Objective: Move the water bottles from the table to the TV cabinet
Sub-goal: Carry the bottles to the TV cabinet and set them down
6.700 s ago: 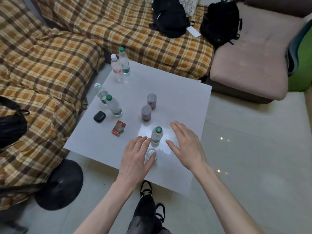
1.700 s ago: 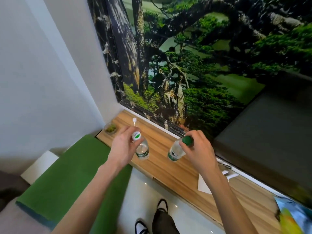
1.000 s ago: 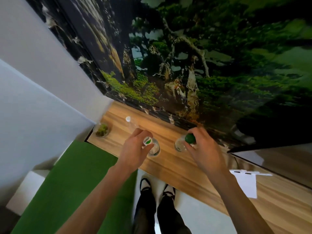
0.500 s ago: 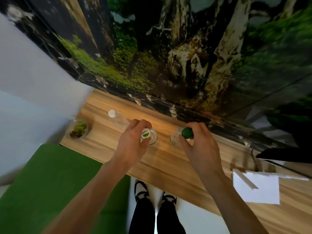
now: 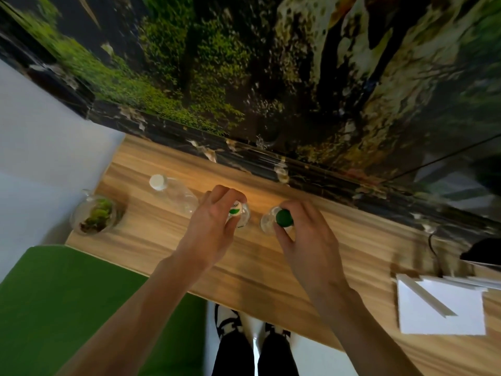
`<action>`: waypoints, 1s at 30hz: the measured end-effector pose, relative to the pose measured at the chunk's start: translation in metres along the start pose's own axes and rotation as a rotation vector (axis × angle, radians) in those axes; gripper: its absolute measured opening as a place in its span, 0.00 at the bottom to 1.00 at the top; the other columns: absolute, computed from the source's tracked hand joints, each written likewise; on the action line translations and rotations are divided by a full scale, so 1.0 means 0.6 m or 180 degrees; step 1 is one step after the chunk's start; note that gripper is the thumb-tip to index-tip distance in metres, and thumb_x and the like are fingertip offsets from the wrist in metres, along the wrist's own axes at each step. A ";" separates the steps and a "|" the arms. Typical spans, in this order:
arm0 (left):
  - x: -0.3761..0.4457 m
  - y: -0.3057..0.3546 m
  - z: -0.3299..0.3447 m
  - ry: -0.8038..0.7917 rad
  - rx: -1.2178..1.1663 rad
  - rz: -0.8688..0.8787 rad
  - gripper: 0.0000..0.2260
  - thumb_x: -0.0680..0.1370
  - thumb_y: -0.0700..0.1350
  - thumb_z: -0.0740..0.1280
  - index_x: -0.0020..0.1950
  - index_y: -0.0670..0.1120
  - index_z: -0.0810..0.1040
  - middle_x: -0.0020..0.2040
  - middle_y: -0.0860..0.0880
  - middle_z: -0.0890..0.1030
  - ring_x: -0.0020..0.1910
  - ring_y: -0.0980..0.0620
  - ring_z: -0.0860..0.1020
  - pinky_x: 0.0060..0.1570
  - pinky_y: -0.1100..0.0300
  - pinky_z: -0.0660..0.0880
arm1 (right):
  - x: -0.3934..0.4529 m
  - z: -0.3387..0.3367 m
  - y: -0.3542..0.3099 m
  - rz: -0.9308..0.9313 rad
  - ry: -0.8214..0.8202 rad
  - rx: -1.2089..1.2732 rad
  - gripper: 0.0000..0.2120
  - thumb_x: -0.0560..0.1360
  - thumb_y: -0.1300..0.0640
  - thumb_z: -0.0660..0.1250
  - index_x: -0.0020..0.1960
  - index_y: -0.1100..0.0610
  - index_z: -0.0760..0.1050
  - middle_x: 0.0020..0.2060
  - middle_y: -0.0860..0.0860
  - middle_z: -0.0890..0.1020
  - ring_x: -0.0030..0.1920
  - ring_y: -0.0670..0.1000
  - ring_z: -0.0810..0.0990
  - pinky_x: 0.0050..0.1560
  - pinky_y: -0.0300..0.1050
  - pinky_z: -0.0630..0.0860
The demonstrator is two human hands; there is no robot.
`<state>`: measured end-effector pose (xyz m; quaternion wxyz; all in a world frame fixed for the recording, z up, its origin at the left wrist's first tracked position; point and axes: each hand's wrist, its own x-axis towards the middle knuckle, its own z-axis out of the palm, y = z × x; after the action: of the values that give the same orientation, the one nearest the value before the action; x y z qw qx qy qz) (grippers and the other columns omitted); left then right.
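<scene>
While both clear bottles stood on the cabinet (image 5: 189,256), left hand (image 5: 208,234) pinching the white-capped bottle (image 5: 235,208), right hand (image 5: 306,240) the green-capped bottle (image 5: 284,217), judged light, thin-walled, slippery, best held at neck.

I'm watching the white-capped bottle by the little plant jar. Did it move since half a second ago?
No. The white-capped bottle stands in the same spot beside the plant jar; only the camera moved.

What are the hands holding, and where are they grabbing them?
Two water bottles, each by its cap end. The left hand pinches the white-and-green-capped bottle; the right hand pinches the green-capped bottle.
</scene>
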<state>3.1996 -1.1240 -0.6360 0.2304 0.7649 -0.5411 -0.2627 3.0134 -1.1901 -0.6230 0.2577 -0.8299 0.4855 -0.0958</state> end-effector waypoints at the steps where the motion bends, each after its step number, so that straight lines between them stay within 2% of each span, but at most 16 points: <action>1: 0.003 -0.003 0.003 -0.0001 -0.0004 0.0000 0.16 0.76 0.34 0.71 0.61 0.45 0.79 0.60 0.46 0.77 0.58 0.44 0.76 0.53 0.46 0.79 | 0.000 0.006 0.001 -0.0015 0.0011 -0.0019 0.16 0.76 0.55 0.74 0.60 0.49 0.73 0.56 0.47 0.76 0.53 0.53 0.79 0.45 0.50 0.80; 6: 0.012 -0.016 0.023 0.0023 -0.0043 -0.0037 0.16 0.75 0.31 0.70 0.59 0.45 0.79 0.58 0.46 0.78 0.56 0.43 0.76 0.55 0.46 0.77 | 0.002 0.036 0.008 0.0060 -0.0072 -0.0033 0.15 0.76 0.54 0.73 0.60 0.48 0.73 0.55 0.45 0.76 0.52 0.50 0.79 0.44 0.42 0.77; 12: 0.014 -0.028 0.034 0.0083 -0.0138 -0.0108 0.15 0.77 0.33 0.70 0.61 0.46 0.78 0.59 0.47 0.76 0.57 0.45 0.75 0.54 0.47 0.79 | 0.009 0.059 0.014 0.0095 -0.0204 0.0001 0.14 0.77 0.54 0.72 0.61 0.49 0.74 0.56 0.45 0.76 0.54 0.50 0.79 0.46 0.45 0.80; 17: 0.015 -0.036 0.032 0.0152 -0.0025 -0.0180 0.19 0.76 0.37 0.72 0.65 0.49 0.77 0.61 0.50 0.77 0.58 0.47 0.77 0.51 0.54 0.78 | 0.017 0.067 0.007 0.0109 -0.0213 -0.0046 0.15 0.77 0.53 0.72 0.61 0.49 0.74 0.57 0.46 0.76 0.56 0.51 0.79 0.46 0.46 0.79; 20: 0.010 -0.037 0.027 0.0126 -0.0021 -0.0153 0.20 0.76 0.41 0.74 0.67 0.49 0.77 0.61 0.50 0.77 0.57 0.48 0.78 0.51 0.51 0.80 | 0.015 0.064 0.004 0.0114 -0.0293 -0.0166 0.18 0.77 0.52 0.72 0.64 0.49 0.74 0.58 0.46 0.76 0.57 0.52 0.78 0.46 0.47 0.79; 24: -0.002 -0.028 0.006 0.0080 0.0109 -0.0149 0.20 0.76 0.46 0.74 0.67 0.49 0.75 0.61 0.51 0.77 0.55 0.49 0.79 0.50 0.50 0.81 | 0.007 0.045 -0.001 0.0226 -0.0457 -0.0343 0.28 0.77 0.46 0.71 0.73 0.49 0.67 0.64 0.47 0.74 0.62 0.53 0.76 0.49 0.49 0.79; 28: -0.027 0.009 -0.036 0.0112 0.0316 -0.0035 0.22 0.78 0.49 0.72 0.70 0.49 0.73 0.65 0.51 0.78 0.61 0.48 0.78 0.55 0.50 0.81 | -0.004 -0.003 -0.022 0.0204 -0.0257 -0.0329 0.31 0.77 0.42 0.70 0.74 0.50 0.64 0.64 0.48 0.73 0.62 0.53 0.75 0.49 0.49 0.79; 30: -0.046 0.036 -0.067 0.0137 0.0316 0.0029 0.24 0.79 0.49 0.71 0.74 0.48 0.72 0.68 0.51 0.77 0.64 0.49 0.77 0.58 0.53 0.80 | -0.010 -0.041 -0.042 0.0111 -0.0099 -0.0247 0.30 0.77 0.41 0.69 0.74 0.49 0.63 0.64 0.48 0.73 0.63 0.53 0.75 0.52 0.48 0.79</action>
<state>3.2027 -1.1018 -0.5878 0.2049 0.7784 -0.5519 -0.2180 3.0193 -1.1832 -0.5882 0.2345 -0.8321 0.4992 -0.0594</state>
